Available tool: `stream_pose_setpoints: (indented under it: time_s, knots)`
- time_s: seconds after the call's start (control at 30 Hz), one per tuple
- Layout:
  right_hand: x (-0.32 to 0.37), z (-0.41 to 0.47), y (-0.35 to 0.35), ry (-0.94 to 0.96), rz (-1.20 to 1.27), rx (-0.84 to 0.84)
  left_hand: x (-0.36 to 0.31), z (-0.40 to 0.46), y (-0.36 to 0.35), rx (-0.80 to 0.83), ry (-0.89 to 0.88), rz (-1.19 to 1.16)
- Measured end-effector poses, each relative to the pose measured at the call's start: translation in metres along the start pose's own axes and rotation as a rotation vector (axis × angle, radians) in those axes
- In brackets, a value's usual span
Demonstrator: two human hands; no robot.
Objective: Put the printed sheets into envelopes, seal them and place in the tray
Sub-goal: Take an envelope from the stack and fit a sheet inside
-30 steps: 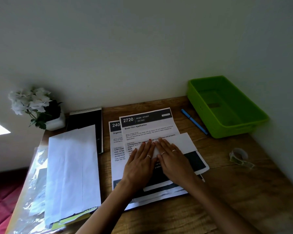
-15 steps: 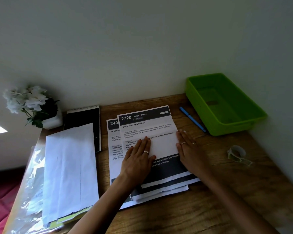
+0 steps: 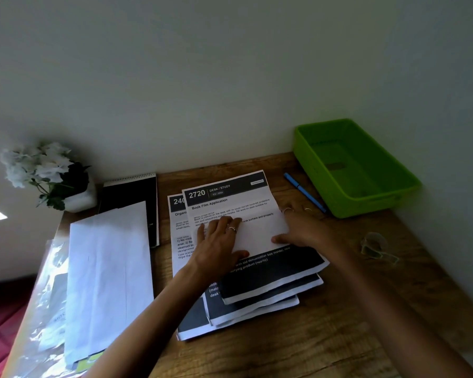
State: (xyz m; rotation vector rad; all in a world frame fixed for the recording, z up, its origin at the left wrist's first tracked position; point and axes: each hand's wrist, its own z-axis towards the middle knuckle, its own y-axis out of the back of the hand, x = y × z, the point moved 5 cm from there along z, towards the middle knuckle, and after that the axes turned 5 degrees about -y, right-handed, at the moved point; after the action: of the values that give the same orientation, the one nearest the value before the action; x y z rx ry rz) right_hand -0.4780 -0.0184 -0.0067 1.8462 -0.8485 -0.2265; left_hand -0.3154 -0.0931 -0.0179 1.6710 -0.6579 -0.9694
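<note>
A wooden desk (image 3: 298, 345) meets the wall. At 2 o'clock sits a green tray (image 3: 358, 197), with a blue pen (image 3: 304, 192) just beside its left wall. At 3 o'clock lies a clear tape roll (image 3: 374, 245). At 10 o'clock stands a white-flowered plant (image 3: 49, 175), and next to it a black notepad (image 3: 133, 197). White envelopes (image 3: 109, 274) lie at 9 o'clock, partly over the notepad and over a plastic sleeve (image 3: 38, 309).

The top sheet (image 3: 230, 203) reads "2720 DESK / STUDY" and "Book Film Application"; the stack (image 3: 257, 301) below shows "240".

The top sheet's near part is folded up over its middle. The left hand (image 3: 219, 246) presses flat on the fold, fingers straight and slightly spread. The right hand (image 3: 303, 227) holds the fold's right edge at 3 o'clock, thumb on the paper, fingers extended beyond it.
</note>
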Motion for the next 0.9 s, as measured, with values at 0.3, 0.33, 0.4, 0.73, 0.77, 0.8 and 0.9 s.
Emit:
stream_pose_setpoints:
  time_s: [0.3,0.33,0.4,0.73,0.77,0.8,0.9]
  knots:
    - [0.001,-0.008,0.007,0.136,0.073,-0.1,-0.009,0.003,0.011,-0.059,-0.084,0.098]
    - [0.0,-0.007,0.007,0.135,0.088,-0.112,-0.009,0.002,0.013,-0.071,-0.089,0.115]
    - [-0.001,-0.006,0.006,0.14,0.123,-0.14,-0.009,-0.001,0.018,-0.115,-0.098,0.134]
    - [0.0,-0.033,0.019,0.321,0.161,-0.298,0.0,-0.025,0.037,-0.28,-0.132,0.13]
    - [0.001,-0.039,0.018,0.341,0.15,-0.315,0.0,-0.029,0.038,-0.298,-0.169,0.121]
    - [0.001,-0.046,0.017,0.355,0.133,-0.327,-0.002,-0.034,0.038,-0.3,-0.21,0.11]
    - [0.001,-0.063,0.013,0.373,0.094,-0.347,-0.011,-0.052,0.037,-0.334,-0.339,0.106]
